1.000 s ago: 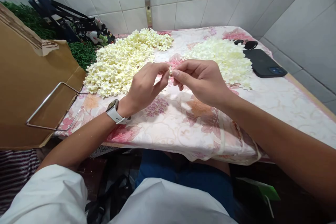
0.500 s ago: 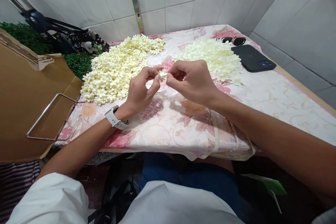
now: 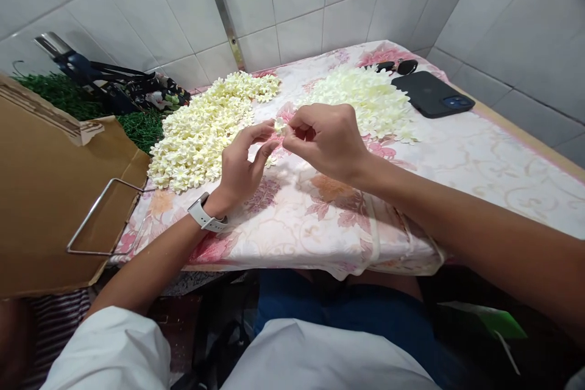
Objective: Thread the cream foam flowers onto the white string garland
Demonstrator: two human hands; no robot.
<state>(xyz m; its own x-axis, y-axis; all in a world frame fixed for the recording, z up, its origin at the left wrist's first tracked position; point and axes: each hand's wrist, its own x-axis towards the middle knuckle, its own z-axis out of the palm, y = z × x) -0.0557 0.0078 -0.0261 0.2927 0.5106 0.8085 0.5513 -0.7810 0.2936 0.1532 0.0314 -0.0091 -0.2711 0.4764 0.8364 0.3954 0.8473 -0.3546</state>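
Note:
A small cream-white artificial flower sits at the meeting fingertips of both hands, just above the tablecloth. My right hand pinches it from the right between thumb and forefinger, the other fingers curled in. From the left, my left hand holds its edge with curved fingertips, the thumb lying a little lower. Fingers partly cover the flower. Beside my left hand spreads a heap of yellowish flowers. Behind my right hand lies a pile of paler, flatter petal pieces.
A black phone and dark sunglasses lie at the right back of the floral tablecloth. An open cardboard box with a metal wire handle stands left. An umbrella rests on green artificial grass near the tiled wall.
The view has shifted slightly. My left thumb has slid down, away from the flower, opening a gap below the forefinger. The flower stays between the two hands, turned a little.

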